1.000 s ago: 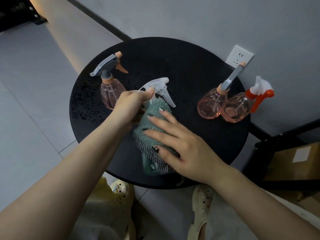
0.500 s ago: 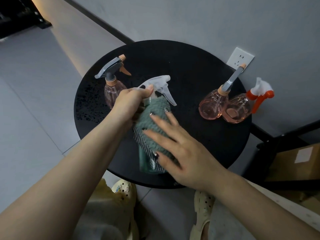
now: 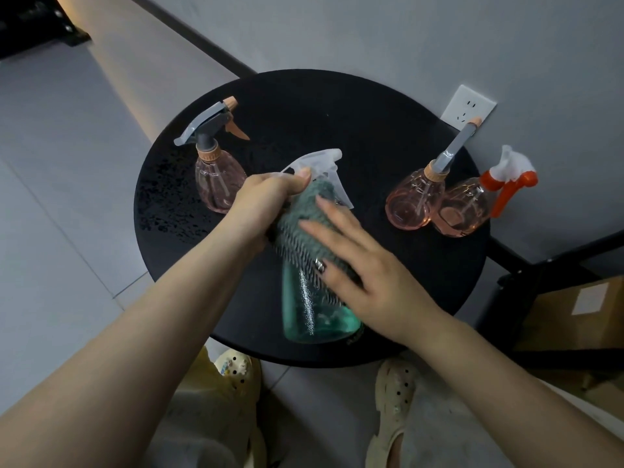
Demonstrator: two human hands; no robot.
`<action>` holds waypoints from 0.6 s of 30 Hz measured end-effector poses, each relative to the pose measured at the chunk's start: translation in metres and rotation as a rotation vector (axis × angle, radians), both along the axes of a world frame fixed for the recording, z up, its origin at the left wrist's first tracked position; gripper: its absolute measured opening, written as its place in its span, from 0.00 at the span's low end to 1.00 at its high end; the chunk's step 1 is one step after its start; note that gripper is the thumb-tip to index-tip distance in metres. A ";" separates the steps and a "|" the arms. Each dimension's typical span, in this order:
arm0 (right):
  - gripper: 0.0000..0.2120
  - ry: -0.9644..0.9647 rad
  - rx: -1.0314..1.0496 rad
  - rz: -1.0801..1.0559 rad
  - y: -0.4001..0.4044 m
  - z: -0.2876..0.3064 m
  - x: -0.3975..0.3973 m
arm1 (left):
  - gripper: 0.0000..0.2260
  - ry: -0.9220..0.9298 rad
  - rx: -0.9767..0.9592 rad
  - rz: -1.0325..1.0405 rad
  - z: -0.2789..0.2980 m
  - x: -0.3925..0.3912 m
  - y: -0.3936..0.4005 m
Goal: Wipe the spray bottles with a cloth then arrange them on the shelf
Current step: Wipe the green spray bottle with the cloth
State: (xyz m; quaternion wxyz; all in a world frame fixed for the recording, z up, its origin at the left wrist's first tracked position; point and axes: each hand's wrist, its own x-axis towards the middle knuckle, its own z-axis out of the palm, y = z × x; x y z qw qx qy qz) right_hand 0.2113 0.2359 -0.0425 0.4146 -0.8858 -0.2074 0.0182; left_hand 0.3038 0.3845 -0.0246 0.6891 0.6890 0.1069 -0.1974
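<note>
Round black tabletop [image 3: 337,106], matte and faintly speckled, set against a grey wall with a white socket plate [image 3: 468,104].

Near the front edge, a teal spray bottle [image 3: 312,312]: translucent plastic, cylindrical, upright on the tabletop, topped with a clear frosted trigger head [image 3: 320,163]. Left hand [image 3: 266,204] curled around the neck just under the trigger head, thumb on top. Draped over the bottle's upper half, a grey-green cloth [image 3: 304,224], nubby and ribbed with dark and pale stripes along its lower edge. Right hand [image 3: 364,265] laid flat on the cloth, fingers straight and spread, pressing it against the bottle's side; dark polish on the thumbnail.

At the left of the tabletop, a pink spray bottle [image 3: 219,184], bulbous and clear, with a grey trigger head and peach collar and nozzle. At the right, two more rounded pink bottles touching each other: one with a grey head [image 3: 415,201], one with a white and orange trigger [image 3: 469,211].

Below the tabletop, pale perforated clogs [image 3: 395,393] on a light tiled floor. To the right, a brown cardboard box [image 3: 574,315] with a white label.
</note>
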 end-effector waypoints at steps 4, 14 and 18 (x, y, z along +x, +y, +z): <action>0.24 0.164 0.141 -0.108 0.001 0.000 0.003 | 0.09 0.009 0.005 -0.018 -0.003 0.001 -0.004; 0.17 -0.455 -0.458 0.349 0.002 -0.009 -0.017 | 0.14 -0.028 0.068 0.062 -0.002 0.009 0.005; 0.16 -0.500 -0.449 0.322 0.000 -0.011 -0.015 | 0.15 -0.022 0.094 0.055 -0.002 0.006 0.001</action>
